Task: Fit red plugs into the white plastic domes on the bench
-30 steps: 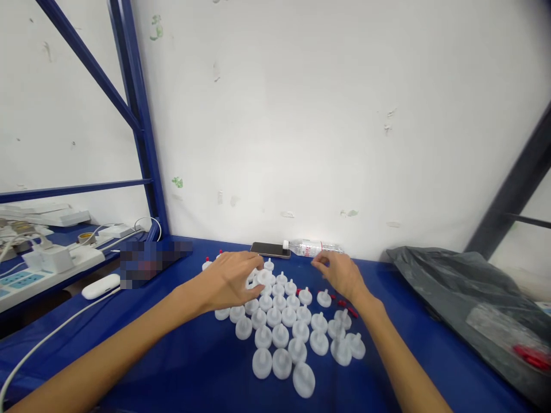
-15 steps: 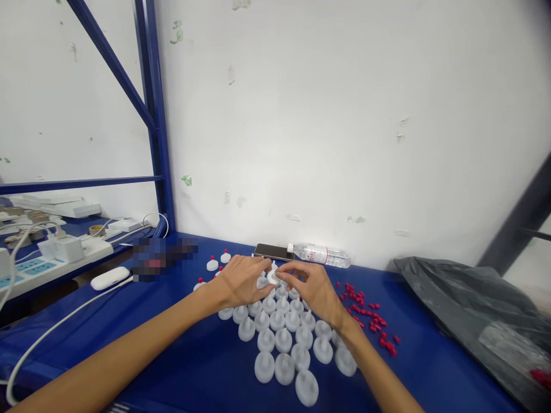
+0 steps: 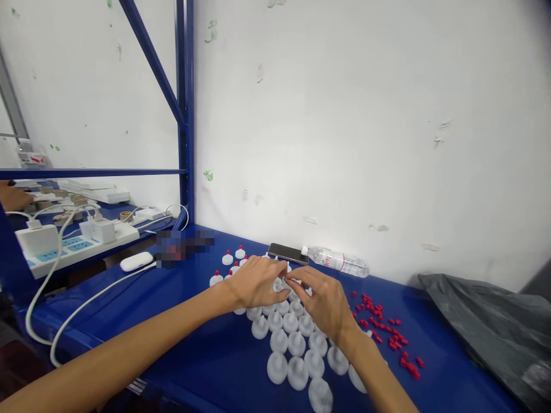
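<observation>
Several white plastic caps [image 3: 297, 344] stand in rows on the blue table [image 3: 206, 355]. My left hand [image 3: 258, 282] is closed around a white cap at the far end of the rows. My right hand [image 3: 325, 301] meets it fingertip to fingertip, pinching something too small to name. To the right of the rows lies a scatter of small red pieces [image 3: 387, 335]. A few caps with red tips [image 3: 227, 259] stand apart, beyond my left hand.
A phone [image 3: 287, 253] and a lying water bottle [image 3: 340, 262] rest against the white wall. A grey plastic bag [image 3: 486, 330] covers the table's right end. At left are a white case [image 3: 136, 261], cables and power strips [image 3: 77, 244] behind a blue frame post [image 3: 184, 115]. Another person's hand [image 3: 12, 198] shows far left.
My right hand came from the red pieces over to my left hand and both now meet above the caps. The view has swung to the left.
</observation>
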{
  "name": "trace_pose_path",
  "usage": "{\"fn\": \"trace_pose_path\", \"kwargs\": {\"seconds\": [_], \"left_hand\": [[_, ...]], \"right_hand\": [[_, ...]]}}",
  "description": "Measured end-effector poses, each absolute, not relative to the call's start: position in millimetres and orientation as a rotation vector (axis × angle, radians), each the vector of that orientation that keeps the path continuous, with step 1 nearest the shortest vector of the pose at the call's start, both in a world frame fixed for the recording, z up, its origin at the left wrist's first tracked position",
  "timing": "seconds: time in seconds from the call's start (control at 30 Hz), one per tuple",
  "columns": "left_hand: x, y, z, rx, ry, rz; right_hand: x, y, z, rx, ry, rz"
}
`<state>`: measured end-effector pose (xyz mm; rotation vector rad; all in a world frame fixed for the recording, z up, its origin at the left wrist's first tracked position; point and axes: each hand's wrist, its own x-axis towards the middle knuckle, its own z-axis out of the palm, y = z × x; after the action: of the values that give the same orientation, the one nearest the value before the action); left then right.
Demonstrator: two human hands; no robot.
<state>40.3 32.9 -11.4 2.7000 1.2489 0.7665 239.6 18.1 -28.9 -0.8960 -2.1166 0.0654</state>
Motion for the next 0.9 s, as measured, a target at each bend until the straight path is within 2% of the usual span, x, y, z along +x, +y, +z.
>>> {"fn": "trace_pose_path", "kwargs": {"seconds": [0.27, 0.5, 0.9], "left_hand": [[47.1, 35.5, -18.0, 2.114, 0.906, 0.970], [46.4, 42.5, -12.4, 1.611, 0.645, 0.884], [43.2, 41.9, -11.3, 1.339, 0.610, 0.842]], "right_hand": [[242.1, 15.4, -19.1, -0.979, -1.878, 0.233], [242.6, 12.2, -14.9, -0.968, -1.849, 0.166], [233.6, 8.4, -24.8, -0.935, -1.937, 0.106]]}}
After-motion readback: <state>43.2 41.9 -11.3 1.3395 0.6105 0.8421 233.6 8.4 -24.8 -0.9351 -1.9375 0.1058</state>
